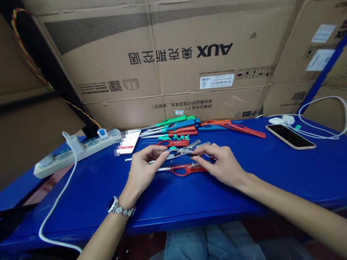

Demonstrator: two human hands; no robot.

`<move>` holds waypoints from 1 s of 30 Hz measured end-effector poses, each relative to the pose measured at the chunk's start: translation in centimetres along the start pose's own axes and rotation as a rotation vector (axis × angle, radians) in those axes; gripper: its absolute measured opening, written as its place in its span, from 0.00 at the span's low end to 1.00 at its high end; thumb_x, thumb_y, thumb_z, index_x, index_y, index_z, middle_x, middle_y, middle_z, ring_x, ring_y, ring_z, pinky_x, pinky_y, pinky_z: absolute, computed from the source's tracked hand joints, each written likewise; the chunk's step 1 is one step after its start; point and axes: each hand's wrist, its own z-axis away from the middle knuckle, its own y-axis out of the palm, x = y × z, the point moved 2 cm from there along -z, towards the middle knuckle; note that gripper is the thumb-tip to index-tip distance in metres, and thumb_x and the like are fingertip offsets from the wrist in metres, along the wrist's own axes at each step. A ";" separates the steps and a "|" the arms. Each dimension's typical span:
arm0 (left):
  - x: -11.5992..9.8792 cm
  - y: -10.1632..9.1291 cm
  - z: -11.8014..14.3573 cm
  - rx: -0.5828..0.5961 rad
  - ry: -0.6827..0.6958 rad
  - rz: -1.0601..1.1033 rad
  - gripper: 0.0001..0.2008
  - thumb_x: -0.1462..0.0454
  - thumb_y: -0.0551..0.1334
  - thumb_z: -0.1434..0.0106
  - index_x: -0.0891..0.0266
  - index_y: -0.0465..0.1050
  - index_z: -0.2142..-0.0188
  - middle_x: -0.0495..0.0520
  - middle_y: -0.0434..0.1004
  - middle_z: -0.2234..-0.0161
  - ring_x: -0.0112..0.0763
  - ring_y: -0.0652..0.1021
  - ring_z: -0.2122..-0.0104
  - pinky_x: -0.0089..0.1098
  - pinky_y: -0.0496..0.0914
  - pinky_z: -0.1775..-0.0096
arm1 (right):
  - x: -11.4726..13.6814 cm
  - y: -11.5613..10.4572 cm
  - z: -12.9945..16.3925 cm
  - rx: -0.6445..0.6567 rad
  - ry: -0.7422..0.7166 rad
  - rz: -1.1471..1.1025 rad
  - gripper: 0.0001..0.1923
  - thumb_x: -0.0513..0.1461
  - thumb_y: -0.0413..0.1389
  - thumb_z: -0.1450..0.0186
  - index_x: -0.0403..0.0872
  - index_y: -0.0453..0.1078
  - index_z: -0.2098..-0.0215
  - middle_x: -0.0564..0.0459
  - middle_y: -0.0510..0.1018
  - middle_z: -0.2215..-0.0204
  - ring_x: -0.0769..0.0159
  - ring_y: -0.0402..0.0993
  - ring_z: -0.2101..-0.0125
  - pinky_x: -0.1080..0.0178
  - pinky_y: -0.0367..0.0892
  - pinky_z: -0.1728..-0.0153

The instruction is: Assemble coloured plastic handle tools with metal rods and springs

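Pinching apparently teal scissors (181, 150) between both hands' fingers (160, 149).

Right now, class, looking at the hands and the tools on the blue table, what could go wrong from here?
1. Both hands, left hand and right hand, pinch a small metal tool over the red scissors; a slip could nick a finger.
2. The tool pile is close behind, so a hand could snag it.
3. The phone lies near the table's right side with its white cable; a caught cable might drag it.
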 end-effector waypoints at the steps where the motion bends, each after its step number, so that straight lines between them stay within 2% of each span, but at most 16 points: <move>1: 0.1 -0.2 0.2 0.021 0.026 -0.076 0.15 0.55 0.67 0.40 0.63 0.78 0.59 0.54 0.82 0.67 0.34 0.80 0.68 0.33 0.75 0.64 | -0.1 -0.5 0.3 0.016 -0.062 0.067 0.05 0.39 0.58 0.33 0.49 0.75 0.61 0.51 0.84 0.63 0.61 0.78 0.65 0.59 0.65 0.61; 3: 0.1 -0.6 0.4 0.066 0.100 -0.240 0.13 0.58 0.62 0.36 0.62 0.77 0.57 0.55 0.82 0.63 0.36 0.80 0.64 0.34 0.75 0.62 | -0.5 -1.1 0.7 0.072 -0.142 0.177 0.05 0.38 0.57 0.33 0.48 0.76 0.62 0.51 0.83 0.64 0.62 0.78 0.66 0.58 0.63 0.60; 5: 0.3 -0.8 0.6 0.117 0.165 -0.378 0.11 0.61 0.58 0.34 0.61 0.77 0.58 0.55 0.81 0.61 0.37 0.79 0.62 0.35 0.73 0.62 | -0.8 -1.4 1.2 0.116 -0.174 0.251 0.05 0.38 0.57 0.32 0.47 0.75 0.62 0.51 0.83 0.66 0.62 0.77 0.66 0.58 0.61 0.61; 8: 0.8 -0.9 0.7 0.189 0.192 -0.480 0.12 0.65 0.54 0.35 0.61 0.77 0.60 0.55 0.80 0.62 0.38 0.78 0.61 0.36 0.73 0.63 | -0.8 -1.4 1.6 0.123 -0.198 0.320 0.05 0.37 0.57 0.32 0.46 0.75 0.63 0.50 0.82 0.68 0.62 0.75 0.67 0.58 0.59 0.63; 11: 1.3 -0.7 0.8 0.243 0.187 -0.543 0.12 0.65 0.55 0.36 0.60 0.76 0.59 0.55 0.79 0.61 0.40 0.77 0.60 0.41 0.72 0.57 | -0.5 -1.1 1.7 0.113 -0.214 0.373 0.05 0.37 0.56 0.32 0.46 0.75 0.64 0.50 0.82 0.70 0.62 0.75 0.67 0.59 0.58 0.65; 15: 1.8 -0.6 1.1 0.327 0.197 -0.612 0.10 0.63 0.58 0.36 0.58 0.76 0.57 0.54 0.79 0.56 0.41 0.77 0.56 0.49 0.66 0.45 | -0.3 -0.6 1.7 0.107 -0.202 0.413 0.06 0.37 0.57 0.32 0.46 0.75 0.65 0.51 0.81 0.71 0.63 0.73 0.68 0.59 0.57 0.65; 21: 2.2 -0.7 1.4 0.399 0.161 -0.726 0.14 0.56 0.62 0.36 0.56 0.76 0.52 0.56 0.76 0.48 0.48 0.72 0.45 0.50 0.63 0.42 | -0.3 0.1 1.7 0.083 -0.210 0.409 0.03 0.36 0.58 0.34 0.45 0.75 0.65 0.52 0.81 0.72 0.64 0.72 0.69 0.60 0.56 0.66; 30: 2.1 -0.5 1.2 0.436 0.202 -0.705 0.09 0.59 0.61 0.33 0.56 0.78 0.57 0.53 0.79 0.57 0.42 0.75 0.53 0.44 0.65 0.46 | -0.3 0.1 1.9 0.101 -0.181 0.419 0.03 0.35 0.58 0.35 0.46 0.75 0.66 0.52 0.80 0.72 0.63 0.71 0.70 0.60 0.57 0.66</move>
